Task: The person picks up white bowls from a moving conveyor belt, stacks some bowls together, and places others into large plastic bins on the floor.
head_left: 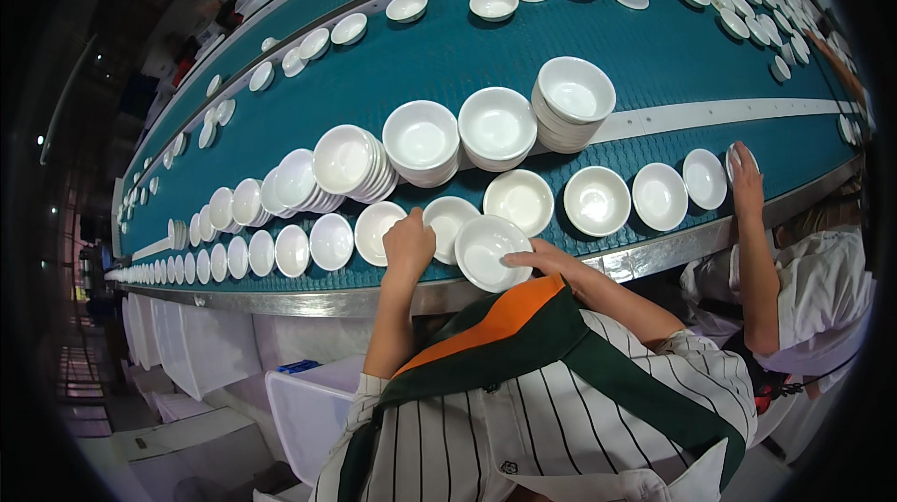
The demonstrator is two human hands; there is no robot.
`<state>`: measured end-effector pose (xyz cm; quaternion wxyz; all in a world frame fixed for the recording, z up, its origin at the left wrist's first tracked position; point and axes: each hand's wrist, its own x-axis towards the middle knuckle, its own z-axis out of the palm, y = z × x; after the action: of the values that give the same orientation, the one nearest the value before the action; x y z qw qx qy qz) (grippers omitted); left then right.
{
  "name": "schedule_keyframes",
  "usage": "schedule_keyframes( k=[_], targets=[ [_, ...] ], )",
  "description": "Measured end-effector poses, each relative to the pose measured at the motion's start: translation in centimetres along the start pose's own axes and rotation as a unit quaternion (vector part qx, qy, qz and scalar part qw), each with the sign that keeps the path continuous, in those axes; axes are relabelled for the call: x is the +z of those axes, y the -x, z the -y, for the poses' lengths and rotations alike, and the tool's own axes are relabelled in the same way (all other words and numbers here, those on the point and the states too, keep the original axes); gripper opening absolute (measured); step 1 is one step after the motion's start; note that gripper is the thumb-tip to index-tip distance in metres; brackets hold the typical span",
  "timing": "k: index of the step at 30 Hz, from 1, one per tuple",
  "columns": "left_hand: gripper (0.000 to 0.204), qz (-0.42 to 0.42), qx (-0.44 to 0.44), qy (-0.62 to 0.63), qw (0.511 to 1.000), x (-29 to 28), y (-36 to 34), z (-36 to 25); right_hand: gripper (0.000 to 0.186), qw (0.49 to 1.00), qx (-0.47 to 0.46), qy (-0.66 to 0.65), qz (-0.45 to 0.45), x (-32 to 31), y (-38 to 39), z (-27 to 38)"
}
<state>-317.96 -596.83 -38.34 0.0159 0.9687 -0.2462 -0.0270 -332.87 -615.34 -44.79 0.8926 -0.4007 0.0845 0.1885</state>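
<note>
My right hand grips the rim of a white bowl, which is held tilted at the near edge of the teal conveyor belt. The thumb lies inside that bowl and the other fingers are hidden. My left hand is closed, its fingers curled down between a white bowl on its left and another white bowl on its right. What those fingers hold, if anything, cannot be made out. Just beyond my right hand's bowl, one more bowl sits in the front row.
Stacks of bowls stand behind the front row, along a pale divider strip. Loose bowls ride farther back. At right, a co-worker's hand touches a bowl. A metal rail edges the belt; a plastic bin stands below.
</note>
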Motion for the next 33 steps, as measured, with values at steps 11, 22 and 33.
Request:
schedule_keyframes(
  k=[11,22,33],
  targets=[
    [0.022,-0.226,-0.222,0.079,0.945,-7.6,12.3,-0.4,0.043,0.992,-0.003,-0.128,0.004,5.1,-6.4,-0.3],
    [0.026,-0.254,-0.243,0.284,0.892,-5.2,13.8,-8.9,0.051,0.985,0.079,-0.04,0.145,1.0,1.3,4.3],
    [0.042,-0.196,0.002,0.438,0.877,-5.6,8.5,-21.4,0.046,0.996,-0.056,0.006,0.066,-4.8,10.4,9.6]
  ],
)
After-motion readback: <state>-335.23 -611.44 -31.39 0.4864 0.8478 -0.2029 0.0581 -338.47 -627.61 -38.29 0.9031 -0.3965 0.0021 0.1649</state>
